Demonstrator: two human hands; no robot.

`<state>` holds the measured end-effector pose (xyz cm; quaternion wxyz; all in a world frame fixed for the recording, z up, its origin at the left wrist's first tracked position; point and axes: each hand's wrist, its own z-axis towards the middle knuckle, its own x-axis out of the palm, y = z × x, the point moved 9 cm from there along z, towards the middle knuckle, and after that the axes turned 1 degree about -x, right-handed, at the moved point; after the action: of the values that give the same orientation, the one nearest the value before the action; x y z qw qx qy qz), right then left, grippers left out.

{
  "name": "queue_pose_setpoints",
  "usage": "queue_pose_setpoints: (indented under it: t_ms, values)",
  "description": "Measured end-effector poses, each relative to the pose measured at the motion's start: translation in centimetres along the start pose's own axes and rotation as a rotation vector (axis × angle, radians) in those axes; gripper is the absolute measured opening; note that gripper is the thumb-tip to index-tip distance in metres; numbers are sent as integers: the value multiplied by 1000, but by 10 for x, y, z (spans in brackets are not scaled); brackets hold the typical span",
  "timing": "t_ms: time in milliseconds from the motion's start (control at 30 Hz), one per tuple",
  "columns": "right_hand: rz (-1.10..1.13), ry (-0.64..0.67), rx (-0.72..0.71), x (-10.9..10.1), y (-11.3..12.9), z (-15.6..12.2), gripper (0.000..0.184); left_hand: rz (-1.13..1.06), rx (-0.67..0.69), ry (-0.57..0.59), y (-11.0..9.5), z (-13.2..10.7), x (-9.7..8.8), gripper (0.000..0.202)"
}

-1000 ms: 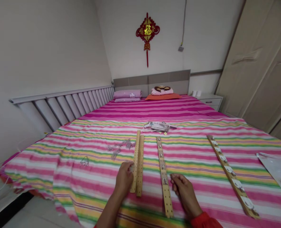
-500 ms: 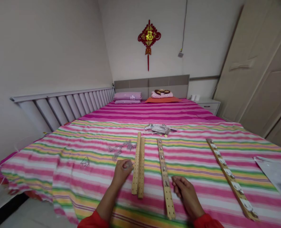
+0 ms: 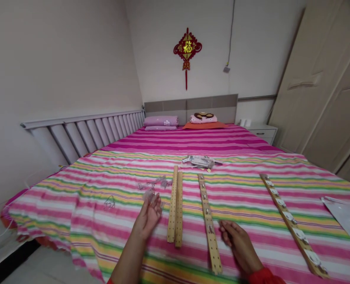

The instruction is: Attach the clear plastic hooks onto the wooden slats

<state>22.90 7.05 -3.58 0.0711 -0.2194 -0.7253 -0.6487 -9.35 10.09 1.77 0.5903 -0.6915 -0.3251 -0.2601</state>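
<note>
four perforated wooden strips lie lengthwise on the striped bedspread (image 3: 252, 185) in front of us. two bare ones (image 3: 175, 209) lie pressed side by side, just right of our left hand (image 3: 148, 217). a third strip (image 3: 209, 223), carrying small metal clips along its near half, lies a little further right. the fourth strip (image 3: 291, 223), fitted with a row of pale round fittings, lies well apart towards the right edge and is angled outward.

our left hand reaches forward with the fingers stretched and loosely spread. a small clear plastic piece (image 3: 149, 195) sits at the fingertips, and we cannot tell whether they pinch it or only touch it. more clear plastic bits (image 3: 159, 182) are scattered on the cloth just beyond, and a thin wire loop (image 3: 110, 203) lies off to the left.

our right hand (image 3: 240, 246) rests on the bedspread just right of the clipped strip, near its lower end. its fingers are curled shut, and nothing shows between them.

beyond the strips lies a heap of clear packets (image 3: 201, 161), and a silvery bag (image 3: 345, 217) lies at the far right. folded pink bedding (image 3: 161, 121) and an orange cushion (image 3: 204, 125) sit at the grey headboard (image 3: 189, 104). a red knot ornament (image 3: 187, 47) hangs above on the wall, and a pale wardrobe (image 3: 325, 86) fills the right side.
</note>
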Motion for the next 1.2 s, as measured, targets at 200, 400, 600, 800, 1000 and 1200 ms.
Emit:
queue_pose_setpoints:
  t_ms: [200,400,600,800,1000,1200]
  values:
    - [-63,53,11,17,13,-17,32,254,-125,204,42,-44,42,48]
    - [-177,231,-82,61,46,-54,35,439,-213,173,86,-64,65,50]
    - [-277,240,-190,71,54,-80,34,844,2,96,85,-66,84,51]
    - [-228,320,-151,71,39,-87,37,919,54,153,94,-76,93,40]
    - [-190,256,-138,55,35,-82,39,1459,265,158,82,-91,105,25]
    - [-113,173,-63,35,38,-78,36,1843,492,422,83,-101,136,31]
